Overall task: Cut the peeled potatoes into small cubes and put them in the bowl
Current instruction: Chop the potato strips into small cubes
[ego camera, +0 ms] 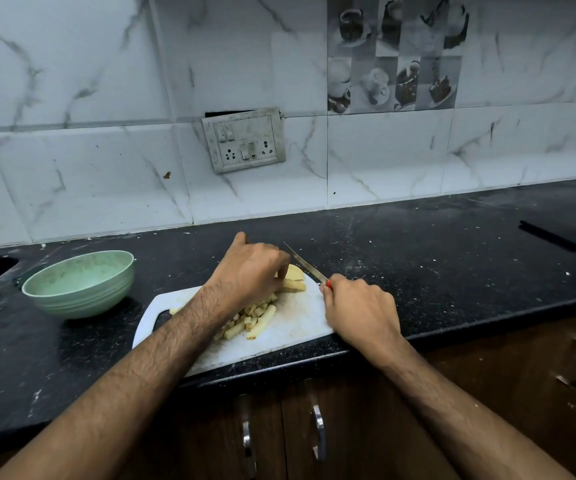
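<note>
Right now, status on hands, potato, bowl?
Left hand holds potato slices. Right hand grips knife. Cut pieces on board; bowl empty.

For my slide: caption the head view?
Left hand steadies potato on board; right hand holds knife; bowl empty.

Pale green bowl; white board; yellow potato; red-handled knife; black speckled tabletop; grey-veined white tiles.
</note>
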The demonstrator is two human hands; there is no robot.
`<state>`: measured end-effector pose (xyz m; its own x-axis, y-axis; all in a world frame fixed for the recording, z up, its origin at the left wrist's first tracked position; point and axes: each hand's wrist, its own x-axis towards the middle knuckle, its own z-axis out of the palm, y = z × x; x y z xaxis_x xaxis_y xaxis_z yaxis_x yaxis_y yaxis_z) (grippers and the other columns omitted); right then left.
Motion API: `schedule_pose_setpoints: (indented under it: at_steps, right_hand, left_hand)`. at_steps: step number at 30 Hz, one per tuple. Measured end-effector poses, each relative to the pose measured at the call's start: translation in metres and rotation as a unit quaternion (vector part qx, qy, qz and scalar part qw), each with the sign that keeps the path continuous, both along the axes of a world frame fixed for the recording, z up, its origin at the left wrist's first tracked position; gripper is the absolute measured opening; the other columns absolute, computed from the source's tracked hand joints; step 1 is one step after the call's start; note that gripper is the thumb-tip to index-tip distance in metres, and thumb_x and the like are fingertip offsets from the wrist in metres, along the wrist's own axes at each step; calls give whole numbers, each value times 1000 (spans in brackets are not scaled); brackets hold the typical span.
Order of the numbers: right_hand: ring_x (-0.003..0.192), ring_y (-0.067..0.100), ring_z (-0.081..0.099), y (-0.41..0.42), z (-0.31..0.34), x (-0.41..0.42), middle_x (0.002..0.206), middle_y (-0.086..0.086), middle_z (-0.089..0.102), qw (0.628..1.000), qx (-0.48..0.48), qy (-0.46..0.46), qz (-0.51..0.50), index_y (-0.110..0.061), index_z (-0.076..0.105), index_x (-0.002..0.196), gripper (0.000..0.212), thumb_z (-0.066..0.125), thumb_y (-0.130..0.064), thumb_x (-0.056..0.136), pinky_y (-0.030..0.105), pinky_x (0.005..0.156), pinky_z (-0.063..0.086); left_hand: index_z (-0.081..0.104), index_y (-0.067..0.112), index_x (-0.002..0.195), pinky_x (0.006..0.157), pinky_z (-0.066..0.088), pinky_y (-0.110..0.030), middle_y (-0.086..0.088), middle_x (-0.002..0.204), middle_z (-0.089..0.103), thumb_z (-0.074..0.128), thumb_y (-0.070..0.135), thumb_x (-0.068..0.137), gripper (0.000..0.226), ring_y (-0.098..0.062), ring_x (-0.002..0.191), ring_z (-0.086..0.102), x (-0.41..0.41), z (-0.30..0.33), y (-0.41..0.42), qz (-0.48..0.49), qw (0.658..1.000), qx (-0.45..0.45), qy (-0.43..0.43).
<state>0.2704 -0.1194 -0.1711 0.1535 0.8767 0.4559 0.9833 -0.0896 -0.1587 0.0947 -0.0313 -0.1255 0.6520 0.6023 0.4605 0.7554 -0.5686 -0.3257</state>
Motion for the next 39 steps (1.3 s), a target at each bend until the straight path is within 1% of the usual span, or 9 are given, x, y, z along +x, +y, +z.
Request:
schedule_pose_setpoints:
  at_steps: [5, 8, 14, 16, 17, 19, 22, 28, 39]
  right_hand:
    - [103, 34, 62, 2, 14, 6, 111, 6, 67, 995, -87, 55, 0, -24, 57, 102, 32, 35, -47, 102, 38, 73, 37]
    - [104, 34, 60, 3, 23, 11, 111, 6, 66, 985, -137, 105, 11, -25, 49, 87, 29, 37, -48, 100, 39, 77, 41]
    - [94, 26, 63, -18, 38, 22, 94, -1, 66, 968, -212, 118, 58, -20, 61, 87, 33, 38, -42, 95, 44, 89, 50]
    - [92, 26, 63, -30, 43, 22, 84, -3, 61, 970, -218, 88, 60, -20, 62, 88, 34, 38, -42, 97, 43, 86, 50]
    - [91, 26, 64, -35, 44, 20, 82, -3, 60, 972, -216, 73, 56, -21, 62, 87, 35, 37, -43, 98, 42, 85, 51]
    - [93, 26, 63, -45, 48, 16, 89, -1, 63, 975, -212, 45, 45, -22, 62, 88, 35, 36, -45, 98, 41, 84, 50]
    - [99, 29, 61, -57, 54, 3, 107, 4, 64, 976, -214, 15, 41, -23, 56, 93, 33, 34, -45, 101, 39, 79, 45]
    - [106, 29, 60, -67, 56, -21, 119, 7, 61, 973, -225, -38, 46, -18, 55, 114, 32, 34, -39, 103, 38, 75, 38]
    - [105, 30, 60, -70, 59, -37, 118, 8, 62, 972, -215, -88, 38, -16, 56, 118, 29, 38, -30, 101, 36, 73, 37]
  left_hand:
    - [67, 28, 83, 73, 35, -34, 11, 85, 58, 78, 21, 81, 14, -14, 70, 59, -8, -6, -12, -160, 986, 28, -23]
    - [67, 23, 84, 72, 29, -29, 7, 84, 60, 67, 16, 84, 7, -20, 67, 58, -11, -20, -12, -202, 979, -9, -30]
    - [70, 28, 89, 83, 31, -28, 12, 87, 68, 68, 19, 87, 10, -11, 78, 63, -26, -36, -12, -196, 976, -61, -72]
    - [70, 30, 91, 87, 33, -31, 14, 88, 68, 61, 34, 89, 10, -7, 83, 63, -29, -34, -17, -178, 979, -58, -80]
    - [70, 31, 93, 91, 33, -33, 15, 89, 68, 55, 46, 89, 21, -5, 87, 63, -29, -33, -21, -159, 982, -65, -84]
    - [68, 33, 98, 98, 31, -36, 17, 90, 67, 42, 69, 85, 46, 0, 93, 60, -27, -34, -26, -116, 985, -91, -87]
    - [67, 34, 101, 102, 30, -37, 20, 89, 65, 37, 81, 79, 60, 1, 96, 59, -23, -39, -29, -84, 986, -95, -112]
    - [72, 28, 96, 104, 28, -36, 19, 91, 68, 62, 70, 83, 45, 0, 95, 59, -24, -45, -32, -76, 977, -104, -170]
    - [74, 28, 95, 100, 27, -34, 20, 98, 70, 65, 69, 81, 44, 1, 99, 59, -24, -48, -34, -82, 968, -120, -207]
